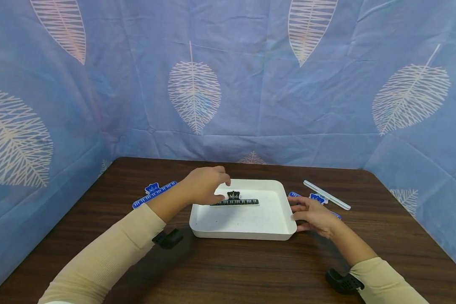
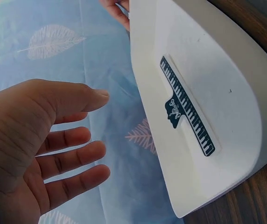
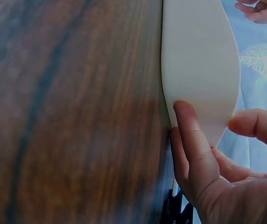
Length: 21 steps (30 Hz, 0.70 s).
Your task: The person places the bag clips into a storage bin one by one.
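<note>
Blue leaf-print cloth (image 1: 247, 105) behind a dark wood-grain table (image 1: 247, 270): probably a reach for the black-and-white piano-patterned clip (image 2: 188, 108).
It lies inside a shallow white tray (image 1: 251, 221); the left hand (image 1: 203, 187) hovers above, fingers parted, empty; the right hand (image 1: 316, 216) touches the tray's right side, fingers extended. Lifting likely calls for a thumb-and-finger pinch.

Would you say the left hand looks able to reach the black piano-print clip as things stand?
Probably yes: the left hand hovers empty near the black piano-print clip, and nothing lies over it in the white tray.
</note>
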Motion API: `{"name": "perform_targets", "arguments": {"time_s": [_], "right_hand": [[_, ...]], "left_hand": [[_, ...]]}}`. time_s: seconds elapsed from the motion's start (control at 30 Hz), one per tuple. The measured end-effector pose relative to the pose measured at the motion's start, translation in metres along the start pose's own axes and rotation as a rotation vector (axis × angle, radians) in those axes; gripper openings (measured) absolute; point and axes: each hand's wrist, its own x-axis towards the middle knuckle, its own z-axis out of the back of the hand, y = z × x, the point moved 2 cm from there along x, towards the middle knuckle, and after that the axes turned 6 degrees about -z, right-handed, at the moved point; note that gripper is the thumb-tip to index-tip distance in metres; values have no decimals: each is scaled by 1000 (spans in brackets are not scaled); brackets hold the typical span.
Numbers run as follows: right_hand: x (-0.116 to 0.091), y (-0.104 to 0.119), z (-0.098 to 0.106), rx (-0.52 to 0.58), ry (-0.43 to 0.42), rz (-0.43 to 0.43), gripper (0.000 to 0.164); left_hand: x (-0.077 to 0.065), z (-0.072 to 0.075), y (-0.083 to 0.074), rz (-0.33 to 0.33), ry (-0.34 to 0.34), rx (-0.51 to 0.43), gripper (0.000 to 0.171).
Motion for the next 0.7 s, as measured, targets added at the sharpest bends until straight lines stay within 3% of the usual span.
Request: {"name": "perform_targets", "arguments": {"time_s": [0.7], "right_hand": [[-1,1,-1,-4,-7,2,74]], "left_hand": [[-26,4,9,54,-88,-35,30]]}}
